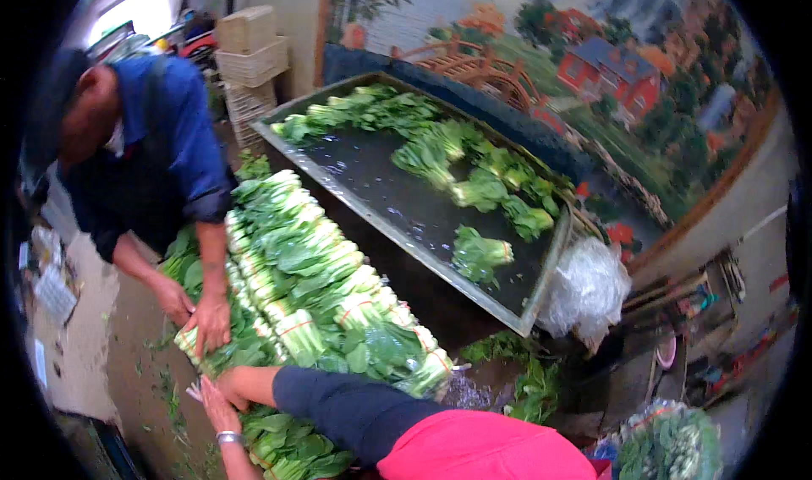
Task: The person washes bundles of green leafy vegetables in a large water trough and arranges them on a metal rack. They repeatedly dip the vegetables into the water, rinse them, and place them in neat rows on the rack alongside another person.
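Observation:
My left hand (222, 411), with a silver band at the wrist, reaches up from the lower edge to the near left side of a pile of leafy green bunches (313, 260). Its fingers close at a small pale strip (195, 392). Beside it, my right hand (233, 388) comes in below a dark sleeve; its fingers are mostly hidden. Both hands are close together by the pale stem ends. Another person's hands (208, 318) press on greens just beyond mine. Many bunches have pale stems, some with thin red bands around them.
A water-filled metal trough (397, 226) with floating bunches stands beyond the pile. A clear plastic bag (584, 290) sits at its right corner. Pale crates (252, 49) are stacked at the back left. Bagged greens (668, 442) lie lower right; loose leaves litter the floor (139, 353).

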